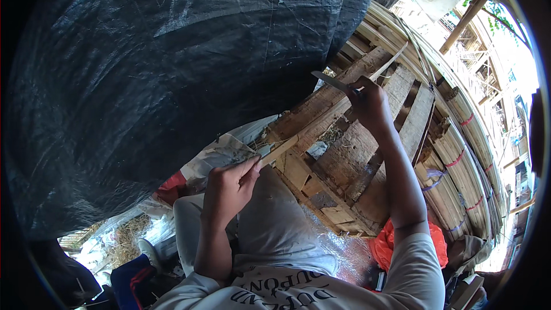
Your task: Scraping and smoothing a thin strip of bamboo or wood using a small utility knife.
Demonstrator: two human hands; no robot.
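My left hand is closed round the near end of a long, thin bamboo strip, just above my knees. From there the strip slants up and right across a wooden pallet, passing by my other hand. My right hand is wrapped round the handle of a knife, whose blade points up and left. The blade shows just above the line of the strip; whether it touches the strip I cannot tell. Most of the knife's handle is hidden by my fingers.
A black plastic tarp hangs on the left, close to the knife tip. Tied bundles of bamboo strips lie along the right. A red-orange plastic bag sits beside my right elbow. Straw and scraps lie at lower left.
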